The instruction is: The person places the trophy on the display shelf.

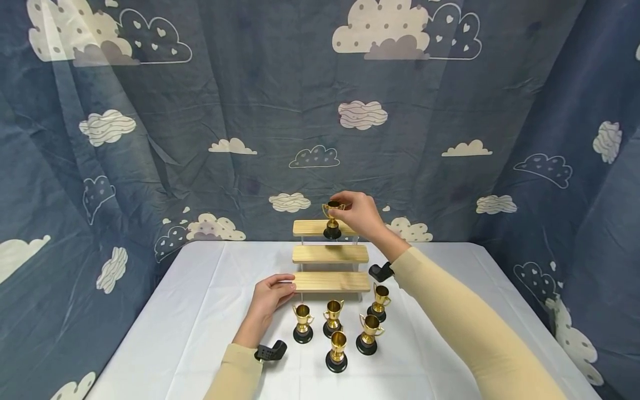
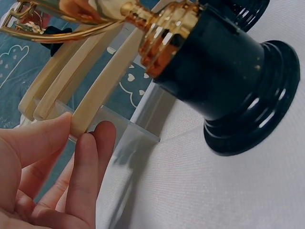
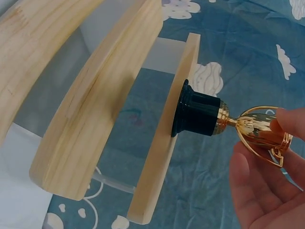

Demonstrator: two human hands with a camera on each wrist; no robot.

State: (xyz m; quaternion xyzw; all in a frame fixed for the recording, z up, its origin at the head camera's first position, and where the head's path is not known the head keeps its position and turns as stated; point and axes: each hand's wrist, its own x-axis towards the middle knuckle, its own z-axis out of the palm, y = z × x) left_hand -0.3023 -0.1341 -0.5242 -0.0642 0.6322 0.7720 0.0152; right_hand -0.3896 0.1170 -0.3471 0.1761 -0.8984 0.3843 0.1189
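Note:
My right hand [image 1: 359, 214] pinches the cup of a small gold trophy [image 1: 332, 229] at the top step of a three-step wooden stand [image 1: 330, 254]. In the right wrist view the trophy's black base [image 3: 198, 112] meets the top board [image 3: 162, 152]. The left end of the lowest board [image 1: 331, 282] is pinched between the thumb and fingers of my left hand [image 1: 272, 297]. Close to the left wrist camera, another trophy [image 2: 214, 71] looms large, its black base toward the right.
Several more gold trophies stand upright on the white tablecloth [image 1: 225, 289] before the stand, among them one at the front [image 1: 337, 353] and one at the right [image 1: 381, 303]. A dark cloud-print curtain [image 1: 280, 111] rises behind the table and along both sides.

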